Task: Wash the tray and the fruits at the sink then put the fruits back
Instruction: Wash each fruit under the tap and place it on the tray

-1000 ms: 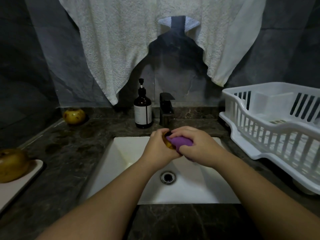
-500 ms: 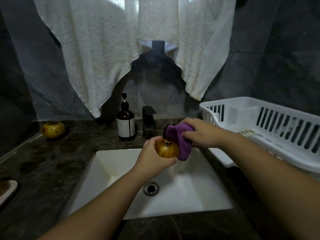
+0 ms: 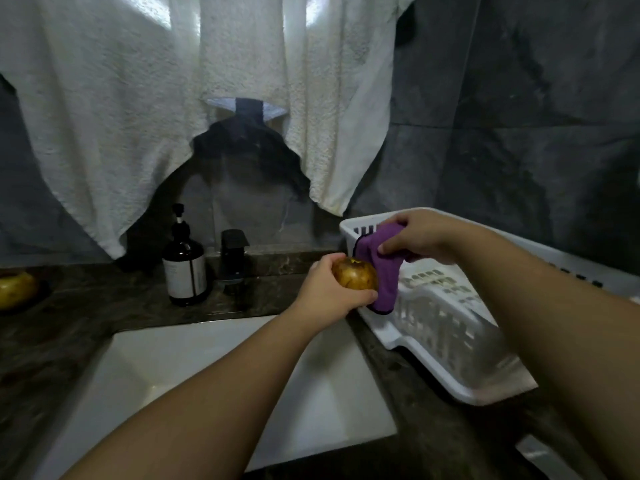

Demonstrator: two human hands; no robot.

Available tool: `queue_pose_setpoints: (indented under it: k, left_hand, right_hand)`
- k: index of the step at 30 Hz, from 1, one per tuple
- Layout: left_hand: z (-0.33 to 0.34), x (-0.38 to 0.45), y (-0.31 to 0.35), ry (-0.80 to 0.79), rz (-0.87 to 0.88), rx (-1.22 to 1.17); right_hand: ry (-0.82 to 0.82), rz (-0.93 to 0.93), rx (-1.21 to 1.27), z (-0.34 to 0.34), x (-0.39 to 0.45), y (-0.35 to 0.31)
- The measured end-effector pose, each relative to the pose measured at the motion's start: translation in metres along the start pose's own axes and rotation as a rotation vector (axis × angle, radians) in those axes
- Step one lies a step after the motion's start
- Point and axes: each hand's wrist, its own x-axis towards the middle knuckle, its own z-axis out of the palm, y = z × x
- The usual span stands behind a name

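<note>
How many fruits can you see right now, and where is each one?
2. One fruit is gripped in the left hand, beside the purple cloth held by the right hand. Another fruit sits on the counter at far left. Others may lie outside the view.

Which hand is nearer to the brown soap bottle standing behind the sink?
Left. The left hand, gripping a fruit, is just right of the soap bottle. The right hand, holding the purple cloth, is farther right over the white rack.
</note>
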Motion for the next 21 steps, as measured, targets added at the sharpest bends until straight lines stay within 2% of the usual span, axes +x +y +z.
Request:
queue_pose_setpoints:
  k: [3,5,9,12,15,18,21]
  left_hand:
    - [0.013,0.003,0.000,-0.037,-0.031,0.026]
    - [0.015,0.003,-0.004,-0.002,-0.041,-0.010]
    - [0.011,0.003,-0.006,0.027,-0.045,-0.008]
    - [0.007,0.000,-0.004,0.017,-0.046,0.014]
    - [-0.004,-0.005,-0.003,0.024,-0.056,-0.011]
    - [-0.020,-0.014,-0.001,0.040,-0.051,-0.024]
    - [-0.043,-0.028,0.003,0.068,-0.055,-0.051]
  right_hand:
    - [-0.064,0.143,-0.316,-0.003,-0.004,0.015]
    - [-0.092,0.145,-0.444,-0.001,-0.006,0.013]
    - [-0.131,0.103,-0.391,0.015,-0.007,0.006]
    - [-0.204,0.085,-0.456,0.023,-0.011,0.002]
    - [-0.103,-0.037,-0.602,0.019,-0.016,-0.013]
    - [-0.008,-0.150,-0.512,0.024,-0.022,-0.032]
    - [-0.097,-0.141,-0.229,0.049,-0.031,-0.051]
